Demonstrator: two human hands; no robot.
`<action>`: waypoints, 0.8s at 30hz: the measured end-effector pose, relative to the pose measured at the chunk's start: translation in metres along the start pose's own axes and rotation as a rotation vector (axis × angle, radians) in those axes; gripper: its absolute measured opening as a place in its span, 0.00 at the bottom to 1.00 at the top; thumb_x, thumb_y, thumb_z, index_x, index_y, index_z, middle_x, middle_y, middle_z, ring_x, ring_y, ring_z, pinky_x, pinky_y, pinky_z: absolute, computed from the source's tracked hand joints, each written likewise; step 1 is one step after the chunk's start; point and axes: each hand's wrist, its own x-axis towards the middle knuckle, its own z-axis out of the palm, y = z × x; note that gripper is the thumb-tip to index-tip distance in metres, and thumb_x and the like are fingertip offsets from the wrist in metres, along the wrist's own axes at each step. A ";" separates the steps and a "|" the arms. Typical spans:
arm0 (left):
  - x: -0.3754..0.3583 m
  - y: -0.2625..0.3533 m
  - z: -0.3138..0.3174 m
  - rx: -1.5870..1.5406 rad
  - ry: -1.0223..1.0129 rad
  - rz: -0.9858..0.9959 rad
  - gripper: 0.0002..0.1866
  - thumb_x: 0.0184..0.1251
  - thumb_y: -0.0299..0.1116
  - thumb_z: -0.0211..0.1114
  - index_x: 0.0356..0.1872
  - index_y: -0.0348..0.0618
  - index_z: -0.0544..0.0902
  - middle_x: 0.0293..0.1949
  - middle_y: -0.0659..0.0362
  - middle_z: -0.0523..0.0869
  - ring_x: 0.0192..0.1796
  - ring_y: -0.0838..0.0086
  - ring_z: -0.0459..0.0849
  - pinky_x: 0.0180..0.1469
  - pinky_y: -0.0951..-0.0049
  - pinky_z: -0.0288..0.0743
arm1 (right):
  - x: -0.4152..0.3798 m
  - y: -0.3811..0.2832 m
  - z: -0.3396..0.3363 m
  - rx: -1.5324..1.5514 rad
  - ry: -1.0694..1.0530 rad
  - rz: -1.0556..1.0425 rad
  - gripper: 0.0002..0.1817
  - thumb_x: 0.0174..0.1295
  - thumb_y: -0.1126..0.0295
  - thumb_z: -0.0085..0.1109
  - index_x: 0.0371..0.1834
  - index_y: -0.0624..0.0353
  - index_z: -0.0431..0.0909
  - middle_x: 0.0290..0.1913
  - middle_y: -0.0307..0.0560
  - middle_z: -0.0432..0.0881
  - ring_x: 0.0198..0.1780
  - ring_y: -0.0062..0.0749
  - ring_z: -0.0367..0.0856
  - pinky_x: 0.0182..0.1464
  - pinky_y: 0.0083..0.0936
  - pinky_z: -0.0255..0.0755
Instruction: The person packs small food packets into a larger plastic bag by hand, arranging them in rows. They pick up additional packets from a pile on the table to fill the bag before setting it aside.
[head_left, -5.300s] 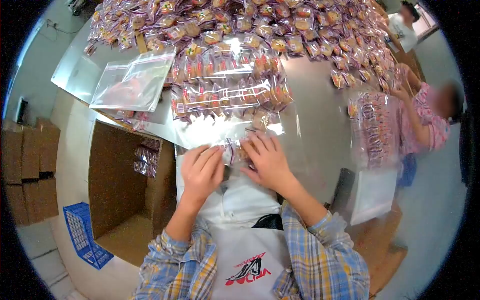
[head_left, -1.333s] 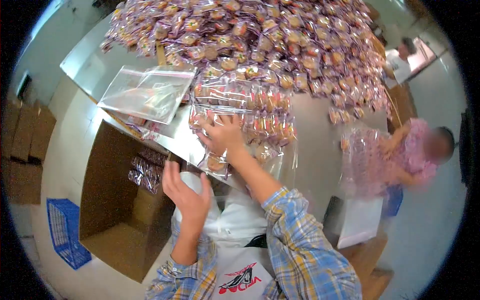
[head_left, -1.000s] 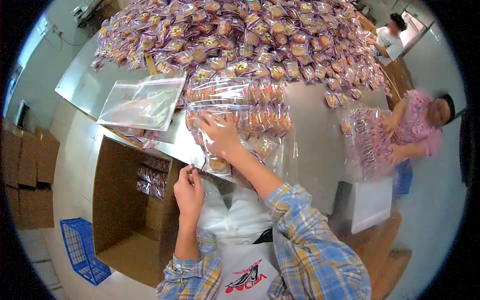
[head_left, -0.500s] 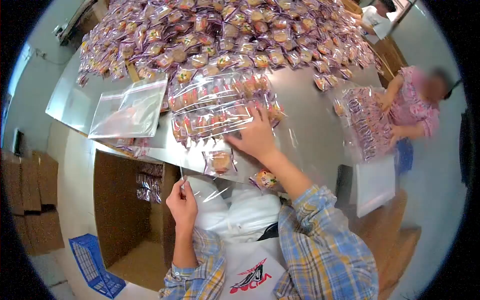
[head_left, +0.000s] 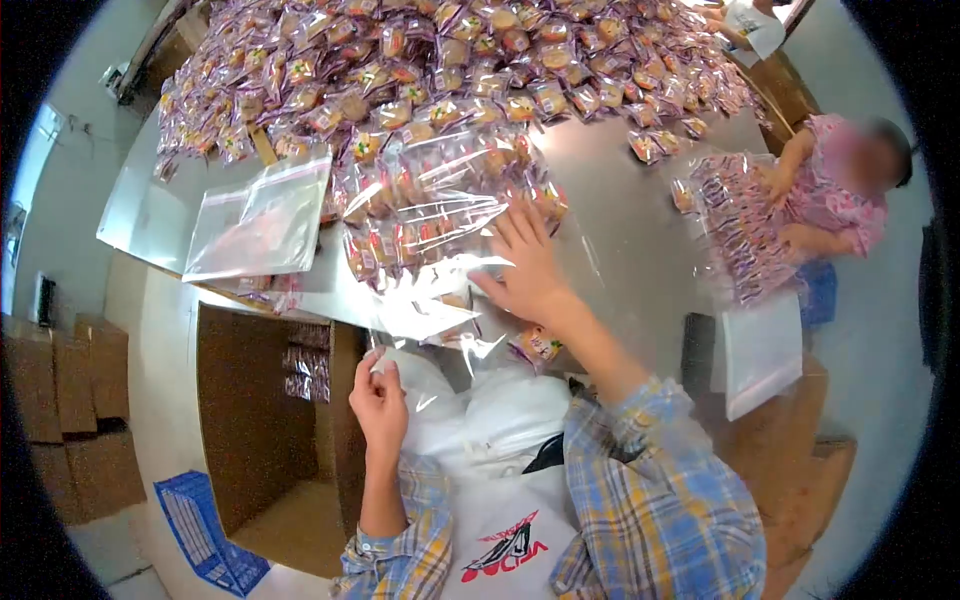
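A large clear plastic bag point(head_left: 432, 300) lies on the metal table, holding two rows of wrapped pastries point(head_left: 410, 245). My left hand point(head_left: 380, 400) is closed at the table's front edge, its thumb and fingers pinching the bag's near edge. Fingers spread, my right hand point(head_left: 528, 265) rests open on top of the bag, by the right end of the near row. One loose wrapped pastry point(head_left: 537, 345) sits below my right wrist. Another, near the front edge, is mostly hidden by glare on the plastic.
A big heap of wrapped pastries point(head_left: 440, 70) covers the table's far side. Flat clear bags point(head_left: 260, 220) lie at left. An open cardboard box point(head_left: 265, 420) stands below, beside a blue crate point(head_left: 205, 530). At right, a person in pink point(head_left: 840, 190) handles a filled bag point(head_left: 740, 230).
The bag's near part has lifted and spread toward me, catching bright glare over the loose pastry. My left hand has shifted slightly right; my right hand lies flatter, a little lower.
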 end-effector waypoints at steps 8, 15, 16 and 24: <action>-0.004 0.000 0.000 -0.098 -0.110 -0.155 0.23 0.80 0.30 0.67 0.68 0.28 0.75 0.22 0.73 0.66 0.27 0.89 0.65 0.28 0.82 0.63 | -0.050 -0.065 -0.002 0.026 -0.201 0.075 0.37 0.60 0.51 0.73 0.70 0.59 0.76 0.72 0.60 0.76 0.70 0.54 0.73 0.69 0.48 0.67; -0.023 0.017 0.002 0.034 -0.254 -0.189 0.16 0.75 0.24 0.68 0.60 0.32 0.81 0.21 0.70 0.74 0.24 0.90 0.67 0.28 0.83 0.64 | -0.025 -0.089 -0.008 0.507 -0.240 0.430 0.32 0.70 0.43 0.65 0.62 0.60 0.82 0.24 0.56 0.85 0.28 0.55 0.87 0.35 0.47 0.78; -0.024 0.020 0.002 0.074 -0.261 -0.201 0.16 0.75 0.24 0.68 0.59 0.32 0.81 0.21 0.69 0.76 0.24 0.90 0.68 0.28 0.83 0.64 | -0.025 -0.092 -0.005 0.493 -0.298 0.448 0.32 0.70 0.42 0.65 0.62 0.60 0.82 0.26 0.56 0.86 0.30 0.55 0.88 0.37 0.46 0.79; -0.007 0.026 0.006 0.209 -0.146 0.079 0.45 0.57 0.31 0.83 0.75 0.36 0.67 0.61 0.51 0.81 0.56 0.70 0.84 0.43 0.70 0.82 | -0.022 -0.098 0.030 0.923 -0.278 0.434 0.28 0.76 0.43 0.57 0.56 0.58 0.88 0.39 0.55 0.89 0.42 0.43 0.88 0.48 0.35 0.79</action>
